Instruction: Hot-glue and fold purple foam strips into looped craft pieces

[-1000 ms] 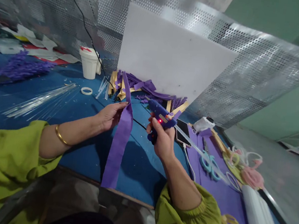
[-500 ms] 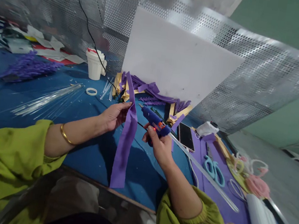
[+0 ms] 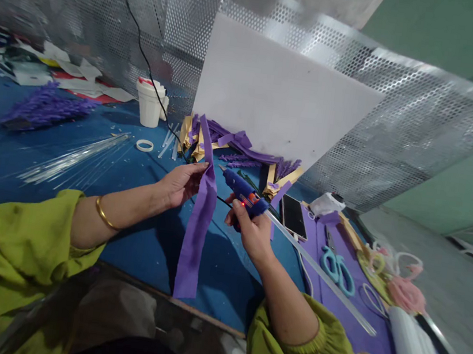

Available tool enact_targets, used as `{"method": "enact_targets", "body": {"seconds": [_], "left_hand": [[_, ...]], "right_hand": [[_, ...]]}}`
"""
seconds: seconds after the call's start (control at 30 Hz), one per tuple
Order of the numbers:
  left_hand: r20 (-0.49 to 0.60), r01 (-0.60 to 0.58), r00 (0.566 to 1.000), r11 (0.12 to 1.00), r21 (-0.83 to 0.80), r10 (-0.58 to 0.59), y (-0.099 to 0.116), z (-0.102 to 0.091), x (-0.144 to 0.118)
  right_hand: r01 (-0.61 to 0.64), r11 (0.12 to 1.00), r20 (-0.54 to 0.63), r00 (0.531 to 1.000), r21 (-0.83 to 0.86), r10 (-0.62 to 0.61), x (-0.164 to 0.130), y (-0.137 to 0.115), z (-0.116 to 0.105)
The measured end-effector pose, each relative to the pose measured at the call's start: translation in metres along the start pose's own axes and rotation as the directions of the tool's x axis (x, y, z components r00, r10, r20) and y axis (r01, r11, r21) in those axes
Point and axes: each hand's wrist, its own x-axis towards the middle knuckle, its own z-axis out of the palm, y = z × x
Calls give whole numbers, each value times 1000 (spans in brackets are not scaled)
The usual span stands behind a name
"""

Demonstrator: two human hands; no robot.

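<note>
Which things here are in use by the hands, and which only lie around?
In use: left hand holding purple strip; right hand gripping glue gun.

Lying about: scissors, phone, white cup, tape ring, clear sticks.

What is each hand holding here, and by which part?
Left hand pinches the purple strip near its upper end. Right hand grips the blue glue gun by its handle.

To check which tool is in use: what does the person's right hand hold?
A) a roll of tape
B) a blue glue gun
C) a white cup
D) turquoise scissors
B: the right hand is closed around the blue glue gun, its nozzle toward the purple strip held by the left hand.
</note>
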Motion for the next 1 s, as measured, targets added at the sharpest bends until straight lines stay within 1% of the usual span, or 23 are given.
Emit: {"method": "enact_targets", "body": {"seconds": [0.43, 0.6, 0.77, 0.87, 1.0], "left_hand": [[1, 2, 1000, 1000, -6, -2, 0, -1, 1], [5, 1, 1000, 1000, 1, -1, 0, 0, 1], [16, -36, 999, 999, 1, 36, -2, -3, 5], [18, -38, 999, 999, -2, 38, -3, -5, 6], [36, -41, 999, 999, 11, 41, -3, -5, 7]], "right_hand": [[-7, 1000, -4, 1000, -12, 7, 1, 3, -1], [-16, 998, -11, 1000, -56, 15, 0, 4, -1], [8, 998, 21, 1000, -55, -7, -1, 9, -1], [20, 999, 21, 1000, -48, -19, -1, 10, -1], [40, 996, 28, 999, -86, -38, -1, 11, 0]]}}
